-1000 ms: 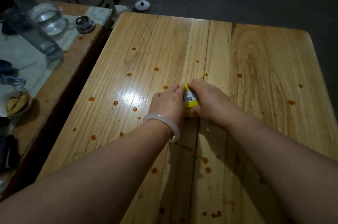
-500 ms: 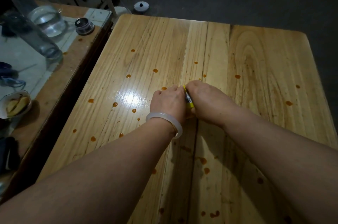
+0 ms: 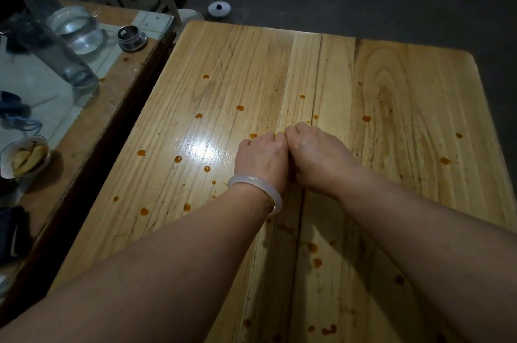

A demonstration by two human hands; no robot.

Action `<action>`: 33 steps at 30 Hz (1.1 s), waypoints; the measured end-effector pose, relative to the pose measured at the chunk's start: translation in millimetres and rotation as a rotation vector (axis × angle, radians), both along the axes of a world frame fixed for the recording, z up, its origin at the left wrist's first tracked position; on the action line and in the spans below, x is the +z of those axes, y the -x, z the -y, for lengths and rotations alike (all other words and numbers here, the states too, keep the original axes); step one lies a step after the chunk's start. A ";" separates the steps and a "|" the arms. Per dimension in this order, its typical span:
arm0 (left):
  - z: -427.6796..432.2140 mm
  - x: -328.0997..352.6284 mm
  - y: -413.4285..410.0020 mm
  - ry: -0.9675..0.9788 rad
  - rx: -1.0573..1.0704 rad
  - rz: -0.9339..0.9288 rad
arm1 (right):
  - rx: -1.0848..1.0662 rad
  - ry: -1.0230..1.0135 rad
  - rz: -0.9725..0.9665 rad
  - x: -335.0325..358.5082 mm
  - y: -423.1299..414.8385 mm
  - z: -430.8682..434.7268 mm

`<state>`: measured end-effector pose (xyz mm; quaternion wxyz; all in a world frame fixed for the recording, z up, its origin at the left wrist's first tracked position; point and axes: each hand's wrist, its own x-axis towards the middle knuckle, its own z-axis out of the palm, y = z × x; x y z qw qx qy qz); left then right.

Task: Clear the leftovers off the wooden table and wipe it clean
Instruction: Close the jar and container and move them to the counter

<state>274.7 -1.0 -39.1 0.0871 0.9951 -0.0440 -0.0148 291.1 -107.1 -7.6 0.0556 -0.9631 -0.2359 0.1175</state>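
Hands: your left hand point(image 3: 261, 158) and right hand point(image 3: 316, 155) curled knuckle-to-knuckle, pinching a mostly hidden yellow scrap point(image 3: 279, 133), likely to tear it | Table: orange sauce drops point(image 3: 240, 108) dotted the wooden table point(image 3: 391, 96), unwiped.

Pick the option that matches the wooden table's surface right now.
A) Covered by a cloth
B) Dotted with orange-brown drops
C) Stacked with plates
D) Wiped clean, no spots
B: orange-brown drops lie scattered across the bare wooden table, to the left, to the right and on the near side of the hands. No cloth or plates are on it.
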 end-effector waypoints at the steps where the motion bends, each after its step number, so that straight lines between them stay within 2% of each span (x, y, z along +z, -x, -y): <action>1: 0.1 0.2 -0.3 0.005 0.004 0.001 | 0.003 0.002 0.005 0.2 -0.6 0.2; 7: 0.3 -0.9 0.4 0.014 0.015 -0.007 | -0.007 0.024 -0.013 -1.9 -2.7 -0.4; 15: 2.2 -2.2 4.2 0.119 0.064 -0.032 | -0.075 -0.003 -0.087 -10.2 -10.1 -1.4; 20: -5.1 -0.9 6.6 0.313 0.075 -0.159 | -0.148 -0.023 -0.185 -11.0 -8.9 0.2; 25: -30.9 1.7 17.6 0.411 0.055 -0.188 | -0.095 -0.031 -0.109 -6.7 3.7 -14.9; 28: -55.5 1.7 27.2 0.397 0.063 -0.159 | -0.058 -0.050 -0.044 -4.3 11.9 -34.4; 33: -105.4 7.7 43.7 0.353 0.076 -0.128 | 0.018 -0.151 -0.044 3.8 25.3 -70.1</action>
